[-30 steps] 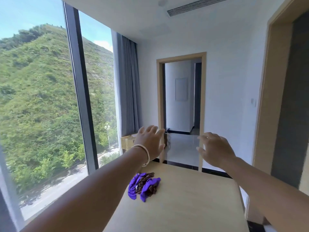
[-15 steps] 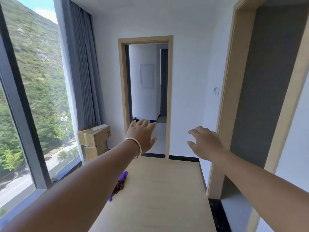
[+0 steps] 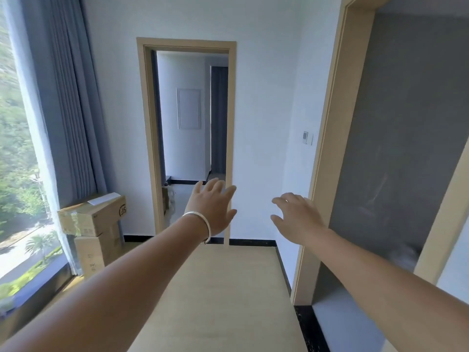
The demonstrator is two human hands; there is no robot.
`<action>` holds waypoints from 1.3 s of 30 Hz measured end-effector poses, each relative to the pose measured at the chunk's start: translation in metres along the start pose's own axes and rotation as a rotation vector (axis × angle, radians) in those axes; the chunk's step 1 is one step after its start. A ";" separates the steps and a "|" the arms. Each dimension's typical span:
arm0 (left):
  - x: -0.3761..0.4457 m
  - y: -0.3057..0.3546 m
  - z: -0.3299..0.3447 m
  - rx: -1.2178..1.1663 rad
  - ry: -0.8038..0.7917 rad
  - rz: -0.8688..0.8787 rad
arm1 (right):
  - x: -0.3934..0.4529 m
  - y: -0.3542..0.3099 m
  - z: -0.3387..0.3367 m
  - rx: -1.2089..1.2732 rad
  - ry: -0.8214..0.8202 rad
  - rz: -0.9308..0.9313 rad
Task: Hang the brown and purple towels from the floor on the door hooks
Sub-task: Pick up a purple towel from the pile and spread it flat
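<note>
Towels and door hooks are not seen in the head view. Both the left hand (image 3: 212,208) and right hand (image 3: 297,219) are held out empty, fingers loosely spread, toward the doorway (image 3: 189,138); a bracelet (image 3: 203,223) is worn on the left wrist.

The single head-worn camera is looking forward and slightly down along a pale wood floor (image 3: 218,288) toward an open doorway (image 3: 187,118), with a window (image 3: 17,148) lying at left and both outstretched forearms filling the near foreground.

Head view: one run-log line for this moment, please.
left hand: open, empty | right hand: open, empty | towels: not in view | ahead: doorway | stage: no towel picked up
</note>
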State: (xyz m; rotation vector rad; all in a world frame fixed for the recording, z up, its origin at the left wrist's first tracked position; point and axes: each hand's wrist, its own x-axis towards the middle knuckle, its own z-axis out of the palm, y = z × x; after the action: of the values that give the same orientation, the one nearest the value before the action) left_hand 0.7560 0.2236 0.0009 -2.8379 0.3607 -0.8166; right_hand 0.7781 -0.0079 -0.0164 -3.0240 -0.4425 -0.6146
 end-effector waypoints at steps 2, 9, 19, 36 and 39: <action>0.011 -0.002 0.012 0.006 -0.028 0.000 | 0.013 0.000 0.011 0.009 -0.016 0.006; 0.054 -0.010 0.052 -0.007 -0.136 -0.062 | 0.065 0.010 0.044 0.031 0.012 0.039; 0.092 0.038 0.127 -0.283 -0.165 -0.359 | 0.109 0.064 0.111 0.199 0.054 0.080; 0.237 0.057 0.263 -0.345 -0.351 -0.418 | 0.241 0.154 0.224 0.385 -0.123 0.094; 0.267 0.036 0.294 -0.343 -0.369 -0.427 | 0.278 0.157 0.246 0.373 -0.160 0.113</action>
State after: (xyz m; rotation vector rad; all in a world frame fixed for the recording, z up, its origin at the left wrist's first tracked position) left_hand 1.1269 0.1425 -0.1195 -3.3586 -0.1834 -0.2850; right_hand 1.1607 -0.0637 -0.1308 -2.7241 -0.3424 -0.2491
